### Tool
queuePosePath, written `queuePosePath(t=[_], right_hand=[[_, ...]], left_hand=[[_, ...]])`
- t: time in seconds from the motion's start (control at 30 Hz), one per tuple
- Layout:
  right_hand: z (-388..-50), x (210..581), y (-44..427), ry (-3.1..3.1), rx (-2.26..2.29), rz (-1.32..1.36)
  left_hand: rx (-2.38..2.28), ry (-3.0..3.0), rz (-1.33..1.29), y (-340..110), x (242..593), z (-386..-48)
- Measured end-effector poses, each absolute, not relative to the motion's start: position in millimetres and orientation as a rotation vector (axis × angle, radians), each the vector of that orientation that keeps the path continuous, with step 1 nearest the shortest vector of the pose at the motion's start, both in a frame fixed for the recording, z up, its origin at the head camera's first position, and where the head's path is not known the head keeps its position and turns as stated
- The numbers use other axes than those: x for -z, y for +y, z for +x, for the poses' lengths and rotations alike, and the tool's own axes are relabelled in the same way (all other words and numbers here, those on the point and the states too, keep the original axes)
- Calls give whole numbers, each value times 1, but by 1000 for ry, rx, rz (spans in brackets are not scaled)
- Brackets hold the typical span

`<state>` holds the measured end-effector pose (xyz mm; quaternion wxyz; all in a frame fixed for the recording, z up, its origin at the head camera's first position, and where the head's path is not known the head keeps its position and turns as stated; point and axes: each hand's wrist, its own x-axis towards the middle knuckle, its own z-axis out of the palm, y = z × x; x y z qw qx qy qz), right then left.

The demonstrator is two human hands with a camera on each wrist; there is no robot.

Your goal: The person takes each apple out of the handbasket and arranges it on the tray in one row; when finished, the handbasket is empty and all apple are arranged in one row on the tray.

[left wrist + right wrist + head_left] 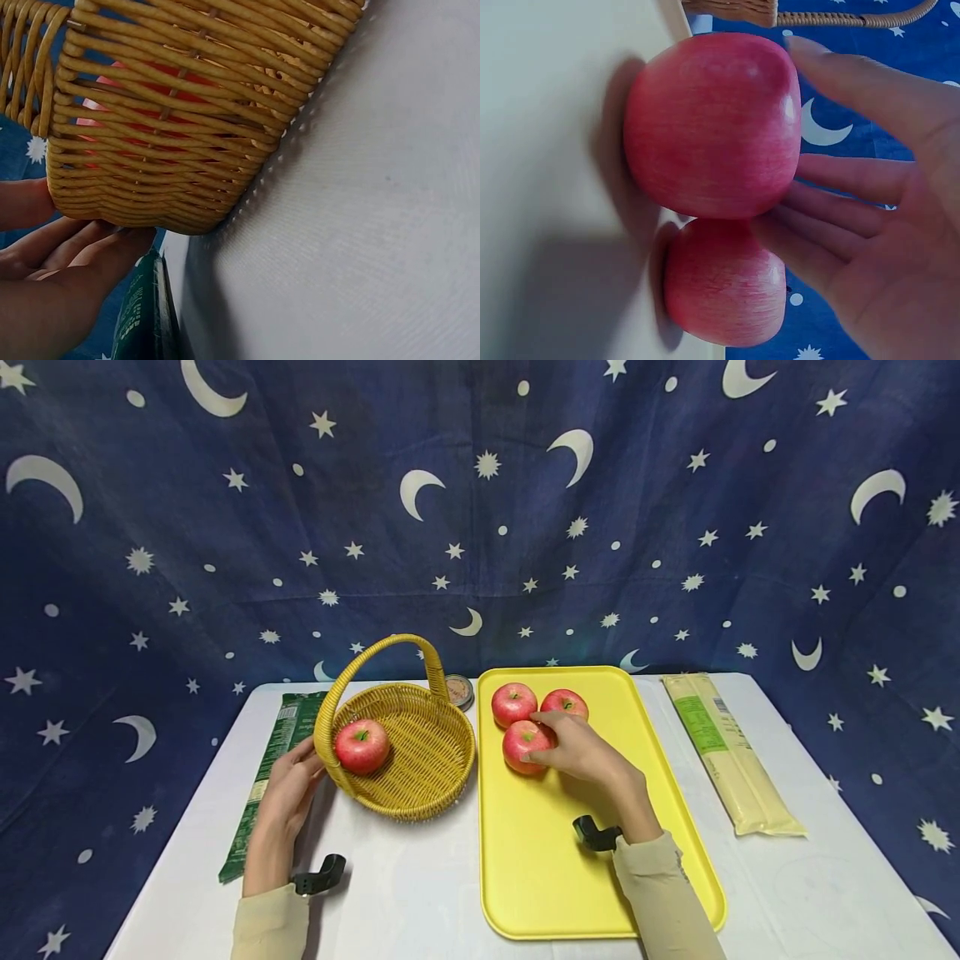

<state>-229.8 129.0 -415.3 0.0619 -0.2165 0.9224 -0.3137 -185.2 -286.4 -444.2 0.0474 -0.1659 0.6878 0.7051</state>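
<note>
A wicker basket (420,760) with a red apple (362,746) inside stands left of the yellow tray (547,877). My left hand (283,793) touches the basket's outer left side; in the left wrist view the thumb and relaxed fingers of this hand (67,277) rest against the weave (172,150). On the tray, my right hand (588,756) has thumb and fingers around the front apple (521,745). In the right wrist view that apple (712,127) sits on the tray, with the hand (885,195) at its side. Two more apples (513,703) (564,702) lie behind it.
A green package (258,785) lies on the white table (405,893) left of the basket. At the tray's right is a cream and green package (731,752). A small round tin (459,691) sits behind the basket. A dark blue patterned cloth (480,527) hangs at the back.
</note>
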Motion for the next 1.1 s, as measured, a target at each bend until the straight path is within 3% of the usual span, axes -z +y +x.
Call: queuePosePath(t=[0.6,1.1], right_hand=[[-231,411,113,2568,1519,-674],[-259,396,57,2486,1373,-956]], left_hand=[[-2202,2109,-488,-283,449,-193],[-2190,2139,-528,-285,452,-187]])
